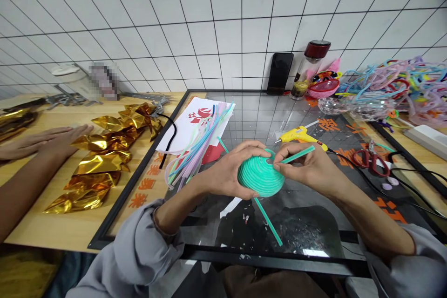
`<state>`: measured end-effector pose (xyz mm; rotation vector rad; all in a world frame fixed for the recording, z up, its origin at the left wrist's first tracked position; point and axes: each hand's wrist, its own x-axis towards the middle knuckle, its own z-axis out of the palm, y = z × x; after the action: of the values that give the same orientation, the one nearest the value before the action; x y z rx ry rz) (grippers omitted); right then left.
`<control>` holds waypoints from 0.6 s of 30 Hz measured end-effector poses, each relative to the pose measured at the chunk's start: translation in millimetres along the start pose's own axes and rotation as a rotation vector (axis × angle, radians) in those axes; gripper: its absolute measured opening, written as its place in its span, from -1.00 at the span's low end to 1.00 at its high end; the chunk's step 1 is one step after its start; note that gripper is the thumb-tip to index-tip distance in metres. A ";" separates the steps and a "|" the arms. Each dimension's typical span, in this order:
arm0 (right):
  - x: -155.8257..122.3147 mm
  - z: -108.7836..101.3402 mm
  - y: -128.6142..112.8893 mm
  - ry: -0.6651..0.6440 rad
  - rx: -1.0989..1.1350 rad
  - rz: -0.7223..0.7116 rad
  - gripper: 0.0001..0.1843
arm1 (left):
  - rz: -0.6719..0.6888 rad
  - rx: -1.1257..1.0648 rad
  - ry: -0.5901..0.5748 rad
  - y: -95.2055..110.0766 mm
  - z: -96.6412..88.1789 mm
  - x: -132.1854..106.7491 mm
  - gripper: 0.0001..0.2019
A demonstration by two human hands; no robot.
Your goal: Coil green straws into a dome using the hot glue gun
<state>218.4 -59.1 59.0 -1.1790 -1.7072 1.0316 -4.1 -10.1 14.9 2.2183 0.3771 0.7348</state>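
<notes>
My left hand (225,171) curls around a green dome (261,178) made of coiled fuzzy pipe cleaner, with fingers on top and thumb underneath. At the dome's upper right, my right hand (309,165) pinches a short green pipe cleaner (300,153). One end of that piece points up and right; its other end meets the small opening in the dome's top. Under the dome, a longer green pipe cleaner (268,223) slants toward the table's front edge. Just beyond my right hand, a yellow hot glue gun (296,135) lies on the dark glossy surface.
Pastel pipe cleaners (199,144) lie over white paper (171,137) at left. Red-handled scissors (370,159) and cables are on the right. A phone (280,73) and bottle (309,70) stand by the wall. Another person's hands (52,142) rest beside gold foil (101,163).
</notes>
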 end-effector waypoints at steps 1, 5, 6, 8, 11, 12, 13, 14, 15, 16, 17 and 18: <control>-0.1 -0.2 0.0 -0.007 0.002 -0.005 -0.92 | 0.001 0.000 -0.002 -0.1 -0.1 -0.2 -0.20; 0.3 -1.2 0.3 -0.030 0.024 -0.010 -0.90 | -0.027 0.011 0.002 1.4 0.5 -1.5 -0.20; 0.5 -1.4 0.6 -0.030 0.027 -0.006 -0.90 | -0.039 0.011 0.009 1.9 1.0 -1.9 -0.19; 0.7 -1.7 1.4 -0.027 0.035 0.001 -0.90 | -0.059 -0.001 0.028 2.3 2.0 -2.8 -0.15; 0.7 -2.0 2.9 -0.027 0.053 0.006 -0.91 | -0.071 -0.025 0.038 1.1 3.1 -4.0 -0.12; 0.7 -2.1 3.2 -0.029 0.056 0.008 -0.91 | -0.066 -0.029 0.036 0.5 3.2 -4.3 -0.13; 0.8 -2.2 3.3 -0.031 0.058 0.010 -0.91 | -0.057 -0.032 0.033 -0.1 3.3 -4.5 -0.13; 1.0 -2.3 3.2 -0.034 0.061 0.012 -0.90 | -0.044 -0.034 0.032 -0.6 3.3 -4.6 -0.15; 1.2 -2.3 3.0 -0.037 0.064 0.012 -0.90 | -0.028 -0.035 0.032 -0.9 3.1 -4.7 -0.16; 1.5 -2.4 2.6 -0.040 0.069 0.009 -0.90 | -0.014 -0.033 0.032 -1.2 3.0 -4.7 -0.18; 1.8 -2.4 2.2 -0.043 0.075 0.005 -0.90 | 0.000 -0.029 0.033 -1.3 2.8 -4.7 -0.21; 2.1 -2.4 1.8 -0.046 0.080 -0.001 -0.90 | 0.012 -0.023 0.034 -1.3 2.6 -4.7 -0.22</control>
<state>220.6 -56.2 58.4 -1.1119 -1.6855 1.1235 -6.3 -13.0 10.7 2.1906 0.3698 0.7802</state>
